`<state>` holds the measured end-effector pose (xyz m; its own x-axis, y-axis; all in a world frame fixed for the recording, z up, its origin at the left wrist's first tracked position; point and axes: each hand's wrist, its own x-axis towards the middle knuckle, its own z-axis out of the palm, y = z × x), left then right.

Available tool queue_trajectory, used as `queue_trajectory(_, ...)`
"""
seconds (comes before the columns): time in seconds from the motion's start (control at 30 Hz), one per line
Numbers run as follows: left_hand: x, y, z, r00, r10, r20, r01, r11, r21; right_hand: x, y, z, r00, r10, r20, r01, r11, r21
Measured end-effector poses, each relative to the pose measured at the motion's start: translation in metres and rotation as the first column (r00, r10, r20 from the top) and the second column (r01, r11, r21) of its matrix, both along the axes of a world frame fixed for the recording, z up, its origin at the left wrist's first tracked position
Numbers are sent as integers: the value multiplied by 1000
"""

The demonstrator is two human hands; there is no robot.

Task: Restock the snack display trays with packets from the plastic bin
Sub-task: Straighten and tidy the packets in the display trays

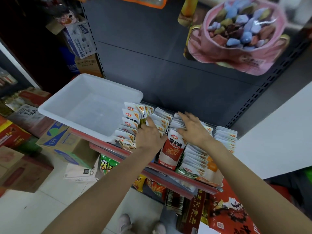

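A small shop
Grey slotted shelving point(168, 68) stocked with snack packets point(194, 156); cardboard cartons point(55, 141) stacked on the floor.

Materials and surface finish
Bin point(70, 105): translucent white plastic, smooth. Packets point(172, 147): glossy foil-like film. Shelf back panel point(152, 53): matt grey metal.

Your translucent white plastic bin point(81, 105) sits tilted beside upright rows of white-and-red snack packets point(130, 125).
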<state>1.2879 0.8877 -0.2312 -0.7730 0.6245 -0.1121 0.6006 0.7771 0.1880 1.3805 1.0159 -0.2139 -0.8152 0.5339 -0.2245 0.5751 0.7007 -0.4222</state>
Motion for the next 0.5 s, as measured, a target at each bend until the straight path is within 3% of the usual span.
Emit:
queue_trajectory(0.23, 4, 5, 2, 989, 44, 139, -45, 999, 2, 3, -9, 0, 998, 29, -47, -28, 999, 22)
queue_trajectory(0.3, 0, 3, 6, 995, 6, 98, -7, 1000, 7, -1, -10, 0, 995, 36, -92, -32, 999, 43)
queue_trajectory(0.4, -11, 0, 9, 955, -245, -167, 249, 969, 3, -7, -9, 3, 982, -6, -190, 17, 998, 53)
queue_trajectory(0.5, -28, -5, 5, 858, -494, -138, 492, 869, -49, -15, -5, 4, 967, -15, -254, 47, 991, 124)
